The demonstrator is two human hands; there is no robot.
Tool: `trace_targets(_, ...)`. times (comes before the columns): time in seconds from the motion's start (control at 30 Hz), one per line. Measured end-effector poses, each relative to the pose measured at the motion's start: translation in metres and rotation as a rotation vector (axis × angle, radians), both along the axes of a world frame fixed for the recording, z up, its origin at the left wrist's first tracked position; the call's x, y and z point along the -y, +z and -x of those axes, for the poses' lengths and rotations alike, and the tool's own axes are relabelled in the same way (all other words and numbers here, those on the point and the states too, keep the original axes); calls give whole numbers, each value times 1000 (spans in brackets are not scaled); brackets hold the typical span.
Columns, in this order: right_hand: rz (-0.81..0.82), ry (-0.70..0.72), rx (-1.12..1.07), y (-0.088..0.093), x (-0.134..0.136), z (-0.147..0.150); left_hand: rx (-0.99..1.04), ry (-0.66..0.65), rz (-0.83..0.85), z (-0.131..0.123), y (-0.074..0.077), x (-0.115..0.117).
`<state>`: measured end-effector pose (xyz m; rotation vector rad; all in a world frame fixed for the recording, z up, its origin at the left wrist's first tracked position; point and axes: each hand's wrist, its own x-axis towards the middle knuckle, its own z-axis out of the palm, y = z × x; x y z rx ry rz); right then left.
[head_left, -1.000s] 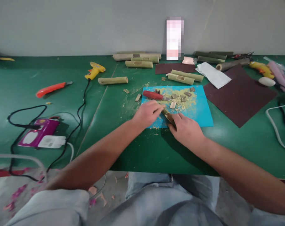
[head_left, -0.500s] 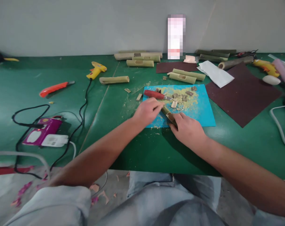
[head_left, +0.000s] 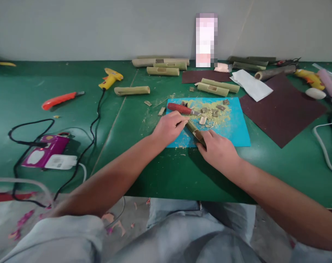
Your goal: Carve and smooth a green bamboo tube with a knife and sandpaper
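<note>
A short green bamboo piece (head_left: pixel 193 130) lies slanted on the blue mat (head_left: pixel 237 128). My right hand (head_left: pixel 217 149) is closed around its near end and holds it down. My left hand (head_left: pixel 170 127) is curled at its far end, fingertips touching the bamboo; whether it holds a small tool I cannot make out. A red-handled knife (head_left: pixel 180 108) lies on the mat just beyond my left hand, among shavings and small bamboo chips (head_left: pixel 212 113).
Green table (head_left: pixel 160 171) with several bamboo tubes (head_left: pixel 131 90) at the back, two brown sandpaper sheets (head_left: pixel 281 109), white paper (head_left: pixel 250 86), yellow glue guns (head_left: pixel 110 78), an orange cutter (head_left: pixel 61 99), a purple device (head_left: pixel 46 151) with black cables at left.
Both hands stay on the bamboo piece; my left fingers have shifted slightly along its far end. The camera view has moved a little.
</note>
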<state>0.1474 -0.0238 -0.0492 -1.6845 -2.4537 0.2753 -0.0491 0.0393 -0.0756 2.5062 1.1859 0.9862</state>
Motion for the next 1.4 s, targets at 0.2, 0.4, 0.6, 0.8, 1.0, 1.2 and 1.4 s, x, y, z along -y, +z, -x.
trace_targets(0.2, 9, -6, 8, 0, 0, 0, -16, -18, -8, 0, -2, 0)
trace_targets(0.4, 10, 4, 19, 1, 0, 1, -37, -50, -14, 0, 0, 0)
trace_targets(0.6, 12, 7, 14, 1, 1, 0, -63, -67, 5, -1, -1, 2)
trace_targets(0.8, 16, 1, 13, 0, 1, 0, -57, -49, -20, -1, -2, 1)
trace_targets(1.0, -17, 3, 23, -2, 1, 0, -52, -26, -70, 0, -1, -1)
trace_targets(1.2, -23, 9, 22, -1, 1, 1, -46, 0, -66, -1, 0, 0)
trace_targets(1.4, -29, 6, 14, -2, 0, 1, -50, 9, -44, -2, -1, 1)
